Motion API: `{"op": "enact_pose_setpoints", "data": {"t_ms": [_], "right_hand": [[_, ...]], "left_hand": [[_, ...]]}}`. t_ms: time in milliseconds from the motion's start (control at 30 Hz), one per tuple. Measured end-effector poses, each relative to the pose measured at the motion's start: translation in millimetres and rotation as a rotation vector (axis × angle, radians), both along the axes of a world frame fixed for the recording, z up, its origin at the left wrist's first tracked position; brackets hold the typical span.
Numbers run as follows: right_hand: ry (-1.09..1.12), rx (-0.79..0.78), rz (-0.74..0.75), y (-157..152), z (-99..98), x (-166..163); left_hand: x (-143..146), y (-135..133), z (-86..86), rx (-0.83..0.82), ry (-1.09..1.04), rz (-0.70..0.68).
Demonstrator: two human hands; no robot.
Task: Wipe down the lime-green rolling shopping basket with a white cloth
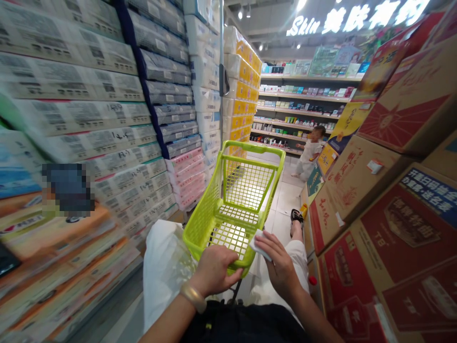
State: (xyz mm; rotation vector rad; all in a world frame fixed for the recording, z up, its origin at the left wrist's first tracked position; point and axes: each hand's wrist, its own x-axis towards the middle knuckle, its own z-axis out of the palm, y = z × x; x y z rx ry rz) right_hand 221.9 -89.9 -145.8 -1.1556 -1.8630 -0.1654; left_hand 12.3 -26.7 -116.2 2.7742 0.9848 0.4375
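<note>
A yellow-green plastic shopping basket (pixel 202 212) with grid walls stands tilted between my knees, and nothing shows inside it. My left hand (pixel 214 269), with a gold-coloured bangle at the wrist, is closed over the near rim, thumb and fingers on either side. At the basket's near right corner, my right hand (pixel 280 259) presses a folded white cloth or tissue (pixel 257 242) to the rim; which of the two it is I cannot tell. Its fingers lie together over the white piece and partly hide it.
Stacked paper packs (pixel 107 114) rise close on the left, with yellow-printed packs (pixel 237 88) farther back. Cardboard cartons (pixel 357 176) line the right side. Down the tiled aisle (pixel 282 190) a small person in white (pixel 309 155) stands by shelves of products (pixel 303 102).
</note>
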Motion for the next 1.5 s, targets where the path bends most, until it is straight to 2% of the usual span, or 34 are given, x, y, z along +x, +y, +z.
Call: {"op": "enact_pose_setpoints", "data": {"t_ms": [200,400,533,600,767,967,1133,1300,1500], "right_hand": [[-0.111,-0.035,0.167,-7.5,-4.2,-11.8],[0.0,-0.008,0.018,-1.0,2.9,-1.1],[-0.105,-0.042,0.181,-6.5,2.8,-10.8],[-0.136,-0.047,0.215,-7.7,0.6,-12.7],[-0.014,-0.008,0.023,-1.1,-3.2,-4.0],[-0.15,-0.045,0.19,-3.4,-6.2,-8.2],[-0.023,-0.03,0.046,-0.6,-1.8,-6.9],[-0.174,-0.072,0.218,-2.8,-0.4,-13.3],[-0.148,0.023,0.042,2.4,-7.5,19.3]], "left_hand": [[-3.6,1.5,-2.0,0.017,-0.023,-0.011],[-6.1,2.5,-3.8,0.049,-0.031,-0.02],[-6.7,3.7,-5.0,0.03,-0.027,-0.024],[-7.4,4.0,-5.2,0.026,-0.023,-0.024],[-9.0,3.7,-4.2,0.048,-0.022,-0.033],[-7.9,4.6,-4.3,0.042,-0.04,-0.033],[-7.0,5.5,-5.7,0.077,-0.037,-0.008],[-4.8,6.4,-11.6,0.094,-0.073,-0.037],[3.8,3.2,-25.7,0.124,-0.022,0.004]]}}
